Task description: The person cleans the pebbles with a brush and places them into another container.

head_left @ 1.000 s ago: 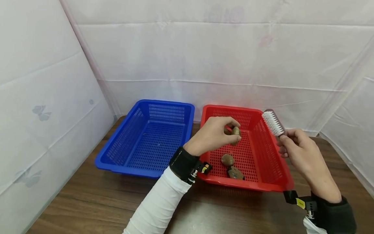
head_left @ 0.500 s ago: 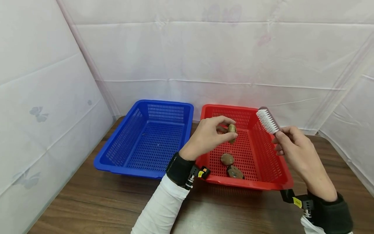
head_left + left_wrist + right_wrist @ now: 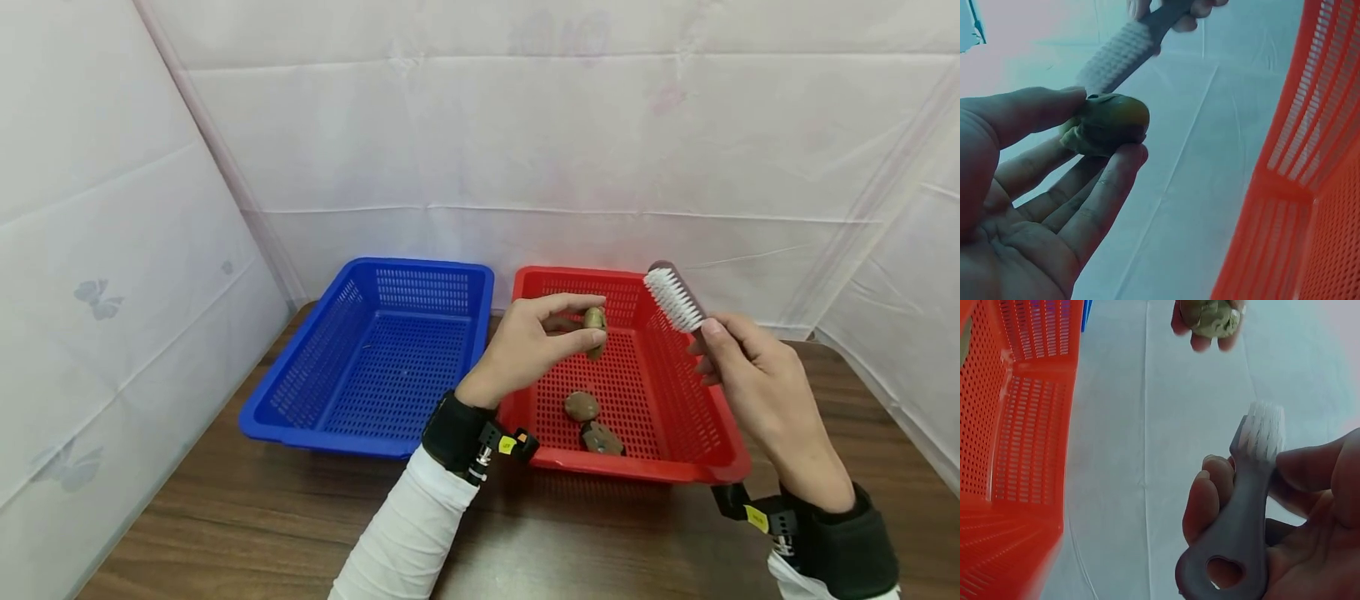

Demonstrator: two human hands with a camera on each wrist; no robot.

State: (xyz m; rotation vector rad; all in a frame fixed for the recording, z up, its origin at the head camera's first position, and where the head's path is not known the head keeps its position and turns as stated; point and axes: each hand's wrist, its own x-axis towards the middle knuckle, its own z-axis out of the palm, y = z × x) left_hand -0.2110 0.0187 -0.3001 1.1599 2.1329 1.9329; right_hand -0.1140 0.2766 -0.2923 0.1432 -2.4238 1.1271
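My left hand [image 3: 517, 342] pinches a rounded, brownish-green stone [image 3: 595, 329] between thumb and fingertips, above the red basket [image 3: 626, 471]. In the left wrist view the stone [image 3: 1113, 122] looks glossy, with an uneven, mud-like smear on its side. My right hand [image 3: 768, 396] grips a scrub brush [image 3: 675, 297] by its mauve handle, white bristles facing left toward the stone. A gap parts brush and stone in the head view. In the right wrist view the brush's handle [image 3: 1241, 512] shows a hole at its end. Two more stones lie in the red basket: a rounded stone [image 3: 581, 407] and a rougher stone [image 3: 602, 438].
A blue basket [image 3: 322, 437] stands left of the red one, with nothing large visible inside. Both rest on a wooden table [image 3: 247, 517]. Whitish sheeting [image 3: 450, 133] hangs behind and at the sides.
The right hand has brought the brush leftward and slightly up, nearer to the stone. My left hand has shifted a little left and turned the stone slightly. The stones in the basket stay put.
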